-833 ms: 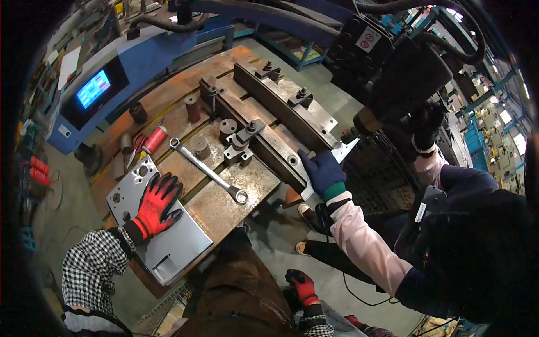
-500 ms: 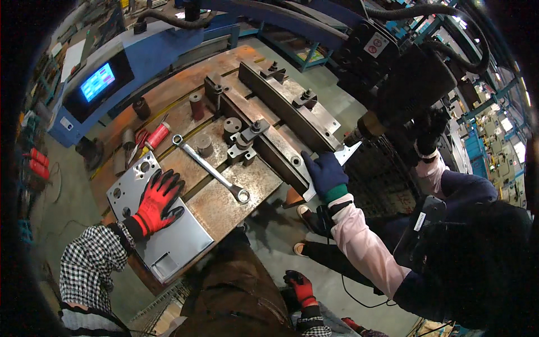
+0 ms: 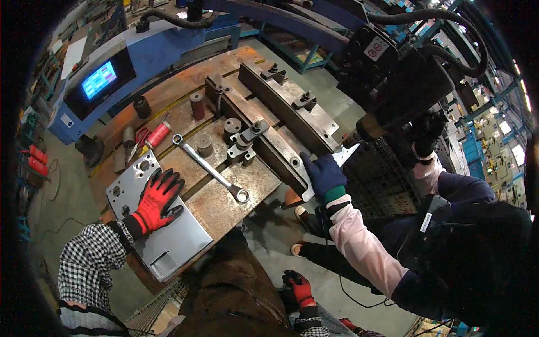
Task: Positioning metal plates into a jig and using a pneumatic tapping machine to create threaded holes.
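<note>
Rusty steel press bed [image 3: 236, 194] fills centre frame, blue machine w/ lit screen [image 3: 98, 78] upper left. Person's left hand [image 3: 157, 199], in a red glove, lies flat and spread on a grey punched sheet-metal plate [image 3: 168, 241] at lower left, pressing, not clasping. Plate looks stiff, fairly light, slick, w/ sharp edges; best taken by its long sides. Right hand [image 3: 297, 287], red-gloved, sits low centre by the leg; can't tell if it's closed. Co-worker's blue-gloved hand [image 3: 324, 175] grips a small bright strip [image 3: 343, 155] at right. Long silver spanner [image 3: 210, 168] lies mid-bed.
</note>
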A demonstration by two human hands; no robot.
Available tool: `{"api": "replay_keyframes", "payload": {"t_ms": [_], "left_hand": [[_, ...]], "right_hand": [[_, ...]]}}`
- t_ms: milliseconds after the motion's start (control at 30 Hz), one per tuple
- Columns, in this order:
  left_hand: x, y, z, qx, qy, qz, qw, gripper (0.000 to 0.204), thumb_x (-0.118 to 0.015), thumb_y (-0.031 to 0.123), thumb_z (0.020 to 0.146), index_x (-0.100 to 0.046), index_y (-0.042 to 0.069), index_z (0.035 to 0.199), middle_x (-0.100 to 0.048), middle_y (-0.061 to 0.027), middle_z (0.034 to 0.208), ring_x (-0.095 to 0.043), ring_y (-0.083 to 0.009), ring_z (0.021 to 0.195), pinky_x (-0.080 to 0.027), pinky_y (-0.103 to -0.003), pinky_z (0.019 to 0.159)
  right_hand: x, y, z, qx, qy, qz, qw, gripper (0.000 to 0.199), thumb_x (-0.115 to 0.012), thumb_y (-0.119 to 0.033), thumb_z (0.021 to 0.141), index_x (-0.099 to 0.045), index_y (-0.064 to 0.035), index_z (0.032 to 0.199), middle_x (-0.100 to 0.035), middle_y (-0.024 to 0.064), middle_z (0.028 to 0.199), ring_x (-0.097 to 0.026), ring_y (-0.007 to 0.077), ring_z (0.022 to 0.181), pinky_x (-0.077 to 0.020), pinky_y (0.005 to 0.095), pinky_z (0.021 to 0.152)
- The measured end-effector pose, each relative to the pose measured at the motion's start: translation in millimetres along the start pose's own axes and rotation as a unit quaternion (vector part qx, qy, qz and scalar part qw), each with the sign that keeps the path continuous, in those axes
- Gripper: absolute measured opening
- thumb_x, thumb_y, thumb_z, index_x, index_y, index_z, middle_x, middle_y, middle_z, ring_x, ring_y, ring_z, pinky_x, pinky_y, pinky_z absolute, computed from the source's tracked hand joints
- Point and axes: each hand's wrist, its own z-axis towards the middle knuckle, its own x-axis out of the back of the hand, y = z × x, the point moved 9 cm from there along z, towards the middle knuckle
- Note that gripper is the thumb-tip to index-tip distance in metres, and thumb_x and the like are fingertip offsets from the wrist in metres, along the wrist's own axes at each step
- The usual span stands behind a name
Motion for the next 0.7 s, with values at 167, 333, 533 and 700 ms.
{"api": "replay_keyframes", "payload": {"t_ms": [167,333,533,700], "left_hand": [[1,3,3,-0.002,0.0,-0.003,1.0,0.087,-0.074,0.048,0.097,-0.051,0.007,0.17,-0.043,-0.0229,0.181,-0.033,-0.0466,0.171,-0.018,-0.067,0.141],[-1,-1,0,0.012,-0.002,0.003,1.0,0.087,-0.074,0.047,0.096,-0.051,0.008,0.17,-0.044,-0.023,0.18,-0.033,-0.0468,0.17,-0.018,-0.066,0.141],[-1,-1,1,0.011,-0.005,0.004,1.0,0.086,-0.074,0.047,0.096,-0.052,0.008,0.17,-0.045,-0.0234,0.179,-0.035,-0.0472,0.17,-0.019,-0.067,0.141],[-5,-3,1,0.008,-0.005,0.001,1.0,0.086,-0.074,0.047,0.096,-0.053,0.007,0.169,-0.045,-0.0237,0.179,-0.035,-0.0479,0.169,-0.02,-0.067,0.14]], "right_hand": [[11,14,0,-0.022,0.005,0.015,1.0,0.037,-0.07,-0.006,0.111,-0.074,-0.0034,0.148,-0.083,0.0107,0.138,-0.081,0.0232,0.12,-0.0636,0.0374,0.106],[6,9,2,-0.032,-0.004,0.009,0.999,0.036,-0.07,-0.006,0.112,-0.074,-0.0018,0.147,-0.083,0.0118,0.138,-0.081,0.023,0.12,-0.0628,0.0368,0.108],[6,6,0,-0.024,0.007,0.018,1.0,0.036,-0.07,-0.006,0.112,-0.074,-0.002,0.147,-0.083,0.0115,0.137,-0.081,0.0228,0.12,-0.0632,0.0367,0.107],[11,20,3,-0.039,0.017,0.053,0.998,0.035,-0.07,-0.004,0.112,-0.073,-0.0008,0.147,-0.083,0.0116,0.137,-0.081,0.0234,0.12,-0.0633,0.0378,0.107]]}}
